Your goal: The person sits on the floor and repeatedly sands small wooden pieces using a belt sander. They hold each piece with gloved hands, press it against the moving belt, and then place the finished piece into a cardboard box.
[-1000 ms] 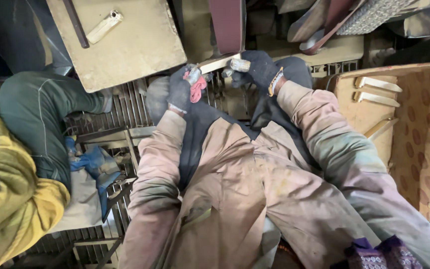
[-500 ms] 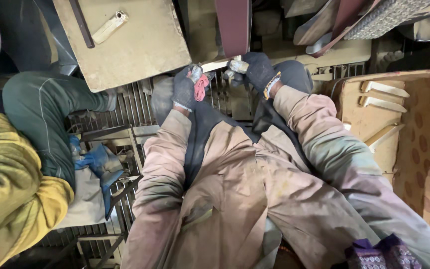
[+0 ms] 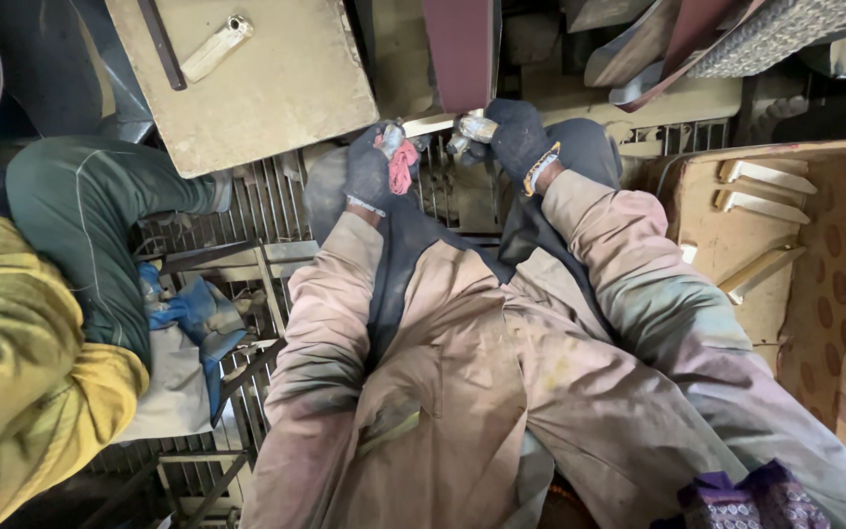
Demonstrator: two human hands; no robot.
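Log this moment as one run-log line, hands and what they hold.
left hand: gloved, grips metal piece with red rag | right hand: gloved, grips metal piece | both at sanding belt

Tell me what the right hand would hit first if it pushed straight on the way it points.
The right hand points up-left in the picture, holding a pale strip against the reddish-brown belt. Going straight on, it would probably meet that belt first, though depth is hard to judge from above.

The board (image 3: 276,88) lay at eleven o'clock of the hands, the cardboard box (image 3: 834,274) at three, grating (image 3: 266,201) underneath.
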